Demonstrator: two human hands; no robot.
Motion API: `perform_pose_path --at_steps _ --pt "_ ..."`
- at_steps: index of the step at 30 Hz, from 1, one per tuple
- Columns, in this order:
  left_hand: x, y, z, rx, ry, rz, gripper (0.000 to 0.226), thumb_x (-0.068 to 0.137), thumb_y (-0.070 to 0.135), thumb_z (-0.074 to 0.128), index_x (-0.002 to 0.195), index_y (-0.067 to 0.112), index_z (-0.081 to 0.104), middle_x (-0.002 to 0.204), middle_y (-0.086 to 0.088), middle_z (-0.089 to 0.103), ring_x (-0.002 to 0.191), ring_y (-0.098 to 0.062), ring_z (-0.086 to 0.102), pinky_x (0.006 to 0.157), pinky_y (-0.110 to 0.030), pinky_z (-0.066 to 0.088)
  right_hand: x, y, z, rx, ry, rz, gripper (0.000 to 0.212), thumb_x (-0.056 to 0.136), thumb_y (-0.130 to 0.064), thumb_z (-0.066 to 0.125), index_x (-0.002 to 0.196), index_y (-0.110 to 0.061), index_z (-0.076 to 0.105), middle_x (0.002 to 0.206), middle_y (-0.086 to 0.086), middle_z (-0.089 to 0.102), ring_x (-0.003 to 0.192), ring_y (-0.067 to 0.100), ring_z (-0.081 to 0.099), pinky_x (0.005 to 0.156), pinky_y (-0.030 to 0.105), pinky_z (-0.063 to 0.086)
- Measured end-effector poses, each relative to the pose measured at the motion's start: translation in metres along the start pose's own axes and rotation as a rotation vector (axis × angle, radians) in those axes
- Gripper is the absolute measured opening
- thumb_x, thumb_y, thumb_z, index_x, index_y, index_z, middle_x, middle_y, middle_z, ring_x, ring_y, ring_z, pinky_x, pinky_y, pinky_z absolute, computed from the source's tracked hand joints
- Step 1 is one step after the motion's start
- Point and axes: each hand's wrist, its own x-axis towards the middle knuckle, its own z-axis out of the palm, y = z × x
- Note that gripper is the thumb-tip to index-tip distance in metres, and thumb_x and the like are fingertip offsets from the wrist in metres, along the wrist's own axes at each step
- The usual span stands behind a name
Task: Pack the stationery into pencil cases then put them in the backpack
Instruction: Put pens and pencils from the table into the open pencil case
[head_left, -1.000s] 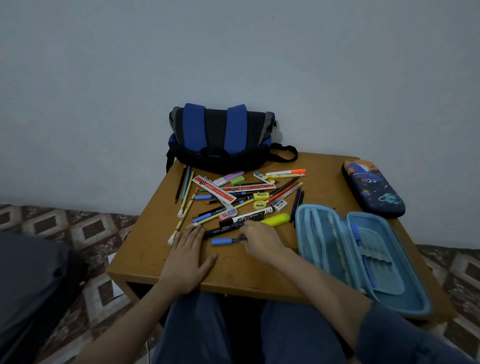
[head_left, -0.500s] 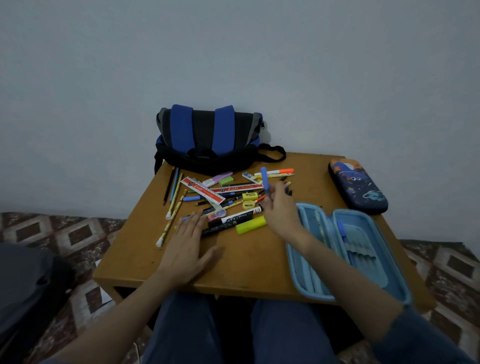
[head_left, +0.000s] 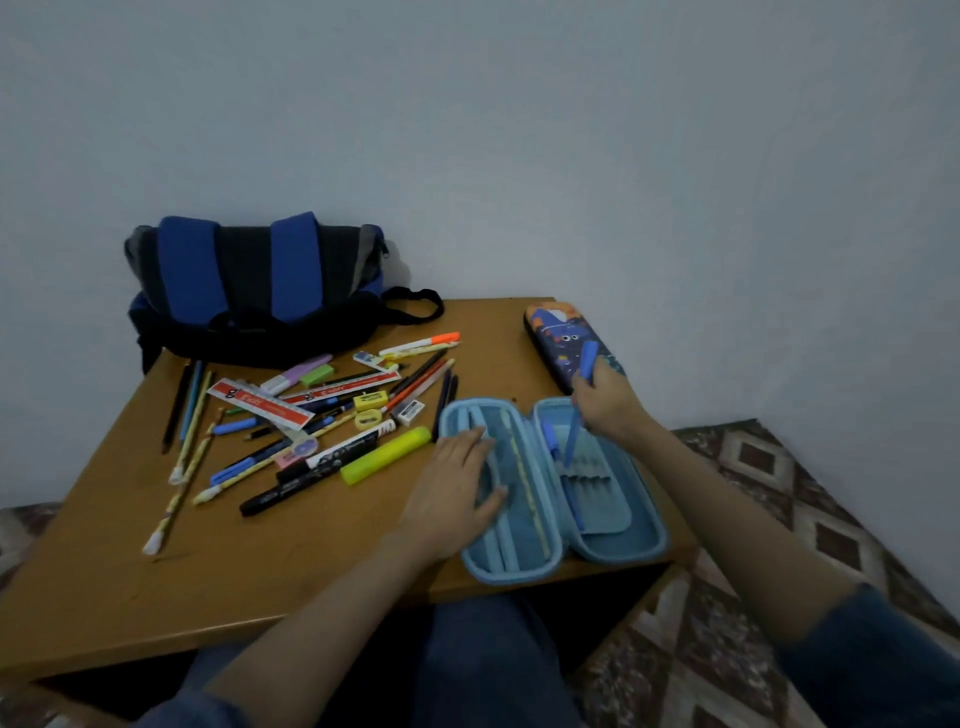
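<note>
A light blue pencil case (head_left: 644, 514) lies open on the wooden table (head_left: 156, 582). My left hand (head_left: 457, 483) rests flat on its left half. My right hand (head_left: 605, 402) grips a blue pen (head_left: 574, 436) upright, its lower end down among the elastic loops of the right half. Several pens, pencils, rulers, erasers and a yellow highlighter (head_left: 387, 454) lie scattered at the table's middle. A dark blue patterned pencil case (head_left: 556, 332) lies closed at the far right. A blue and black backpack (head_left: 249, 286) stands at the back left against the wall.
The table is small, and the open case overhangs its front right edge. A patterned tiled floor (head_left: 769, 467) shows to the right and left. My knees are under the table's front edge.
My right hand carried the blue pen from the pile to the open case's right half. My left hand moved from the table onto the case's left half.
</note>
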Motion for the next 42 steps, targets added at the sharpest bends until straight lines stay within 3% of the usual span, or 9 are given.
perform_pose_path --at_steps 6,11,14,17,24,28,30,33,42 --pt "0.023 0.017 0.016 -0.016 -0.195 0.027 0.073 0.089 0.065 0.032 0.148 0.024 0.018 0.157 0.004 0.006 0.145 -0.015 0.002 0.119 -0.041 0.001 0.006 0.023 -0.015 -0.101 0.024 0.087 0.011 0.092 -0.011 0.049 0.088 -0.005 0.04 0.085 0.021 0.053 0.08 0.034 0.055 0.075 0.041 0.045" --pt "0.02 0.003 0.03 0.061 -0.27 0.002 0.09 0.077 0.079 0.019 0.149 0.026 0.008 0.158 0.003 0.005 0.145 -0.017 0.001 0.118 -0.041 -0.003 0.013 0.032 -0.014 -0.057 0.021 0.077 0.009 0.093 -0.003 0.041 0.1 -0.002 0.034 0.081 0.016 0.048 0.076 0.032 0.051 0.066 0.04 0.042" --pt "0.017 0.0 0.034 0.09 -0.262 0.023 0.113 0.055 0.089 -0.005 0.149 0.027 0.003 0.158 0.003 0.004 0.145 -0.017 0.0 0.117 -0.04 -0.005 0.02 0.033 -0.011 -0.062 -0.014 0.048 0.042 0.096 -0.005 0.04 0.136 0.0 0.029 0.087 0.015 0.048 0.08 0.031 0.049 0.074 0.045 0.047" --pt "0.017 -0.001 0.037 0.099 -0.252 0.027 0.117 0.051 0.09 -0.011 0.149 0.027 -0.001 0.158 0.004 0.002 0.145 -0.016 -0.002 0.116 -0.04 -0.008 0.025 0.032 -0.009 -0.017 -0.021 0.014 0.062 0.094 0.0 0.04 0.148 -0.003 0.009 0.093 0.027 0.052 0.077 0.028 0.045 0.066 0.034 0.038" --pt "0.014 0.003 0.037 0.105 -0.24 0.007 0.101 0.065 0.081 0.005 0.149 0.026 -0.002 0.158 0.004 0.0 0.145 -0.015 -0.005 0.115 -0.04 -0.012 0.041 0.03 -0.006 0.006 0.035 -0.102 0.052 0.088 0.009 0.043 0.134 -0.002 0.021 0.072 -0.004 0.048 0.06 0.011 0.048 0.048 0.013 0.036" --pt "0.015 0.002 0.039 0.093 -0.244 0.01 0.102 0.065 0.084 0.005 0.149 0.027 -0.002 0.158 0.005 0.001 0.145 -0.014 -0.006 0.116 -0.04 -0.012 0.049 0.031 0.0 -0.011 -0.019 -0.08 0.045 0.089 0.006 0.045 0.13 -0.001 0.026 0.072 -0.004 0.046 0.064 0.009 0.045 0.047 0.003 0.036" --pt "0.015 0.0 0.04 0.095 -0.244 0.011 0.101 0.067 0.086 0.009 0.149 0.028 -0.002 0.158 0.005 0.001 0.145 -0.014 -0.005 0.116 -0.04 -0.012 0.052 0.035 0.006 -0.043 -0.068 -0.063 0.042 0.089 0.005 0.045 0.128 0.0 0.029 0.068 -0.006 0.039 0.06 0.008 0.041 0.047 0.005 0.038" --pt "0.015 0.0 0.039 0.089 -0.25 0.002 0.087 0.081 0.077 0.024 0.149 0.028 -0.001 0.158 0.005 0.001 0.145 -0.014 -0.006 0.117 -0.04 -0.011 0.052 0.042 0.013 -0.076 -0.13 -0.021 0.04 0.09 0.002 0.045 0.129 -0.002 0.035 0.065 0.002 0.039 0.051 0.014 0.044 0.05 0.029 0.045" --pt "0.015 0.001 0.039 0.067 -0.228 0.002 0.084 0.084 0.073 0.029 0.149 0.028 0.001 0.158 0.005 0.003 0.145 -0.014 -0.005 0.116 -0.039 -0.012 0.046 0.051 0.028 -0.182 -0.257 0.111 0.022 0.09 -0.001 0.049 0.109 0.002 0.058 0.064 0.001 0.05 0.043 0.012 0.053 0.044 0.021 0.047"
